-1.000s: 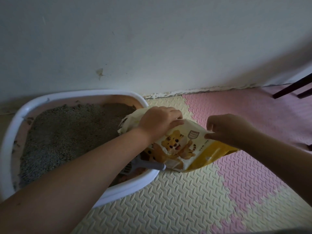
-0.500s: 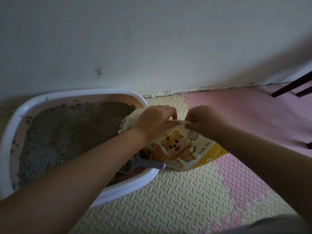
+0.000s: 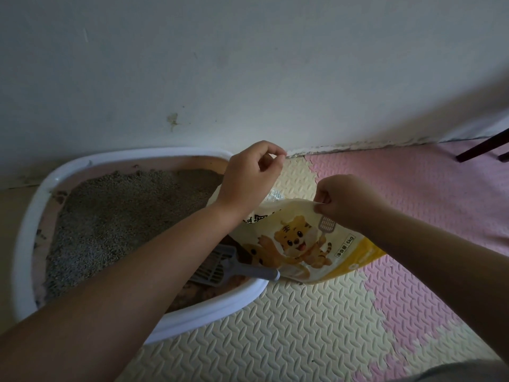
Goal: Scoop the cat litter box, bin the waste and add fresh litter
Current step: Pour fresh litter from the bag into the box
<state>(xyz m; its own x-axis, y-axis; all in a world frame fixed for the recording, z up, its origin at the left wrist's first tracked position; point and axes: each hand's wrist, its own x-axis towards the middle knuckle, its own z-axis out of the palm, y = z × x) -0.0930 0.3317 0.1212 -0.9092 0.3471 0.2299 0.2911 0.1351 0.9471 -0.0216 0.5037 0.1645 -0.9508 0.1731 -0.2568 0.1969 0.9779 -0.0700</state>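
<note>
— What is seen nearest?

— A foam mat (image 3: pixel 275 340) is laid in cream and pink tiles. Both bare forearms are stretched forward over it.

— And the box?

— The box (image 3: pixel 209 312) is set on the mat at the left, with its far side close to the wall (image 3: pixel 248 64). The scoop (image 3: pixel 220 264) is laid inside the near right corner. Its handle is propped on the white rim and pointed toward the bag.

— Where is the bag found?

— The bag (image 3: pixel 303 244) (yellow and cream, printed with cartoon tigers) is stood on the mat just beside the box. Its upper part is leaned over the box's right rim.

— How are the hands held?

— The bag's top edge is pinched by the right hand (image 3: pixel 347 201), between the thumb and curled fingers. The left hand (image 3: pixel 252 177) is raised above the bag's mouth. Its fingers are curled and its thumb tip is pressed to the forefinger. Whether anything is pinched there cannot be told.

— What is seen farther back?

— Grey litter (image 3: pixel 115 216) is spread over most of the box, and some bare pinkish floor is shown at the near right corner. Behind it the pale wall is marked by a small stain. Two dark chair legs (image 3: pixel 482 146) are seen at the far right, on the pink tiles.
</note>
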